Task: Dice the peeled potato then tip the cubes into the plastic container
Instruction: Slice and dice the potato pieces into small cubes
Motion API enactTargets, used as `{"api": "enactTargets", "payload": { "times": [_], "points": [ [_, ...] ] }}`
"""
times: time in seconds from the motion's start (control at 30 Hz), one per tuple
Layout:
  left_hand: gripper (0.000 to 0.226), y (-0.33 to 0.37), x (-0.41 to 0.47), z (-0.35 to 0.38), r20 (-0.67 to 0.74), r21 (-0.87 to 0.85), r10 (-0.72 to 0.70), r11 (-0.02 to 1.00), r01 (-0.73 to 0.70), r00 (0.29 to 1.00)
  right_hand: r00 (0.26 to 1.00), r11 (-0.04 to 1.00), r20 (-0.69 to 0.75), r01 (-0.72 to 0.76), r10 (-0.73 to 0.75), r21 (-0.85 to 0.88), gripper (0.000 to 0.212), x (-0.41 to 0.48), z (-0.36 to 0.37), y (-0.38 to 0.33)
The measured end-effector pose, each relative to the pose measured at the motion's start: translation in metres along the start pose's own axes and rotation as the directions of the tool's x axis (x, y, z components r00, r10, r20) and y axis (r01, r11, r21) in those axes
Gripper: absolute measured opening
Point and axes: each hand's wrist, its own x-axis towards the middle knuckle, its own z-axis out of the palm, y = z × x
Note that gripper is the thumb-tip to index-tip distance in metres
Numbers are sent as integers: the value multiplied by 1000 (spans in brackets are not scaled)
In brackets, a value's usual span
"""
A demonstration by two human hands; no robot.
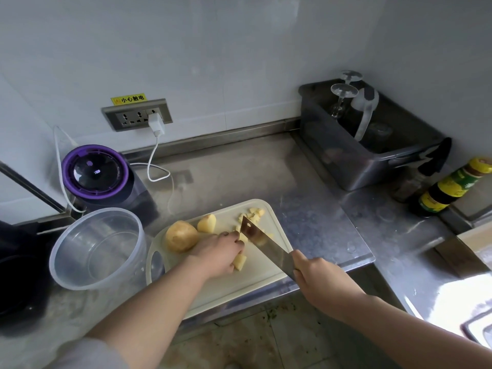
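Hands (219, 253) (318, 275) on potato (239, 261) and cleaver (262, 242)

Peeled potato chunks (181, 236) on white board (255, 272), cubes (253, 214) at far edge; clear plastic container (127, 251) upright just left

We see a purple-lidded appliance (94, 175) on the counter (266, 169), a white charger (155, 123) in the wall socket (130, 117), and a grey bin (346, 161) holding upturned glasses (343, 91) near a sauce bottle (450, 189).
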Motion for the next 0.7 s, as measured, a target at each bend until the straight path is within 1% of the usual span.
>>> {"api": "enactTargets", "payload": {
  "times": [0.13,0.27,0.37,0.47,0.53,0.6,0.63,0.7],
  "points": [
    [32,1,4,-4,22,-52,-19,998,20,1000,1000,1000,22,-15,14,1,23,0,-1,-3],
    [33,5,0,1,27,-99,-110,989,112,994,1000,1000,16,-17,16,16,27,2,-2,-4],
    [30,14,-3,14,-4,-251,-254,937,245,967,1000,1000,12,-27,27,13,28,3,-1,-4],
    [40,25,-2,25,-16,-430,-377,839,334,926,999,999,26,-34,33,7,27,2,3,-4],
    [46,27,-6,31,-55,-517,-393,798,311,918,998,999,37,-43,42,3,26,0,4,-4],
    [50,24,-12,36,-104,-558,-320,802,211,942,999,999,30,-41,41,5,23,-1,6,-3],
    [50,22,-14,37,-121,-548,-267,821,159,956,999,999,24,-39,39,4,22,-1,6,-2],
    [44,19,-16,34,-145,-467,-188,879,101,971,999,999,10,-40,40,-3,20,-1,7,-2]
  ]
}}
